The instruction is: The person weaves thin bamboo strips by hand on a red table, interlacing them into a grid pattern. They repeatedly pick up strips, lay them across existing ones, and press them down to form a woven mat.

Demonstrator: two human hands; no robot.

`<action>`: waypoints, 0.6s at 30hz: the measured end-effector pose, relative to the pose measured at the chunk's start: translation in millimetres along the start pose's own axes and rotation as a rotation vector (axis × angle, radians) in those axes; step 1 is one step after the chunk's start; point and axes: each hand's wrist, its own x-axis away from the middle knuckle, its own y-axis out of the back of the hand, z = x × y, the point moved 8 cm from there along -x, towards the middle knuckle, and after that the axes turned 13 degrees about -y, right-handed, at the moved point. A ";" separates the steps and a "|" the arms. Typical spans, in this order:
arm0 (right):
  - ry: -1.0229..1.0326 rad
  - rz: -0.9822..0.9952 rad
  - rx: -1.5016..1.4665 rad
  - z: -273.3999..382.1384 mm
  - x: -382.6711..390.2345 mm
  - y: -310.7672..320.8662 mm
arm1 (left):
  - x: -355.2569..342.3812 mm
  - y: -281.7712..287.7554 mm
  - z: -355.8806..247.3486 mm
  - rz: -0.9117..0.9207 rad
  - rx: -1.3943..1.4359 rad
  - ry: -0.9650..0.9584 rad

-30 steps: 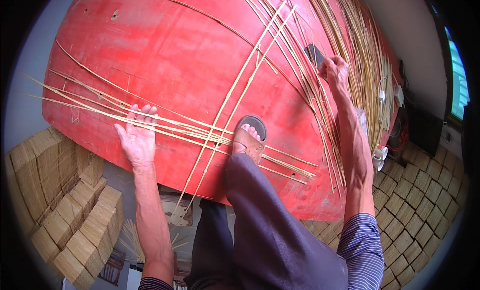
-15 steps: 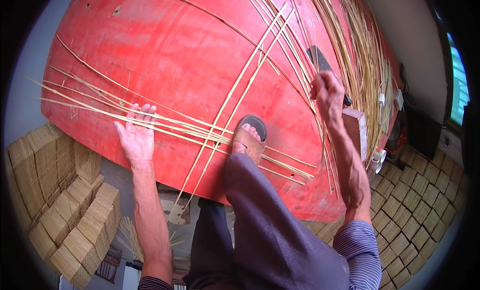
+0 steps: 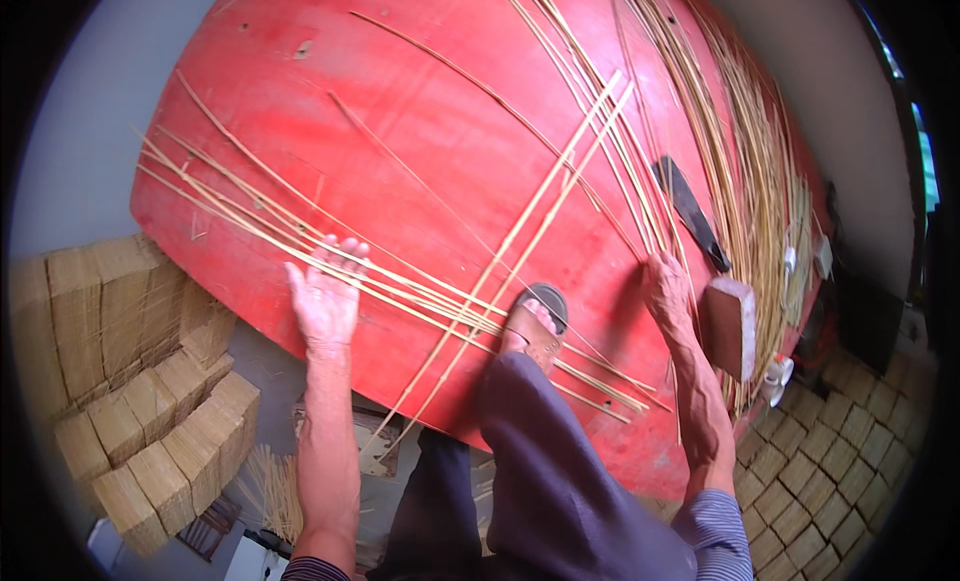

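Thin pale bamboo strips (image 3: 420, 299) lie crosswise on a big red board (image 3: 400, 171), crossing a pair of other strips (image 3: 533, 209). My sandalled foot (image 3: 537, 326) presses on the crossing bundle. My left hand (image 3: 328, 296) is palm up at the left part of this bundle, fingers stretched out flat, with the strips running across the fingers. My right hand (image 3: 665, 281) is closed at the near part of the loose strips on the right, its fingers pinching there. A dark flat tool like a knife (image 3: 690, 211) lies just beyond it.
A reddish brick-like block (image 3: 731, 329) rests right of my right forearm. Long strips (image 3: 760, 181) are heaped along the board's right edge. Stacked straw-coloured blocks (image 3: 190, 431) stand at the lower left, and more blocks (image 3: 825, 446) cover the lower right.
My right hand has come nearer to me, away from the dark tool. A thin strip now slants across the board toward my foot. The whole view has shifted; my left hand stays palm up.
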 end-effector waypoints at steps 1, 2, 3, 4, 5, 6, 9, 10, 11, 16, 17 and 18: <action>0.070 -0.063 0.015 6.6 -1.0 8.1 | -0.6 0.8 -0.8 -0.004 0.004 -0.002; 0.068 -0.083 -0.018 5.1 -3.6 17.7 | -0.9 -0.2 0.5 -0.004 0.007 -0.010; 0.061 -0.096 -0.072 7.4 -5.9 18.3 | 0.4 -0.5 -5.4 -0.040 -0.016 -0.022; 0.056 -0.124 -0.103 11.8 -11.5 16.5 | 1.5 -1.3 -13.0 -0.045 -0.030 -0.026; 0.051 -0.175 -0.058 -2.9 -22.2 41.8 | -2.0 -1.2 2.5 -0.045 0.033 -0.010; 0.071 -0.227 -0.108 -13.2 -32.3 46.9 | -2.0 -2.1 1.8 -0.044 0.037 -0.011; -0.442 0.002 -0.578 -56.6 -64.5 38.2 | -0.5 -0.9 -2.9 -0.040 0.052 -0.011; -0.514 0.049 -0.651 -67.2 -76.1 36.8 | -0.6 2.4 -4.5 -0.035 0.064 -0.009; -0.551 -0.026 -0.727 -74.5 -85.0 42.0 | -0.1 5.3 -3.6 -0.032 0.082 -0.005; -0.508 0.028 -1.011 -48.4 -125.2 65.7 | 2.5 10.4 -1.6 -0.120 0.005 0.036; -0.468 -0.002 -1.064 -28.5 -129.6 80.4 | 2.1 9.6 -2.0 -0.120 -0.012 0.044; -0.458 -0.019 -1.115 -13.5 -133.1 90.6 | 2.0 8.9 -2.4 -0.121 -0.030 0.052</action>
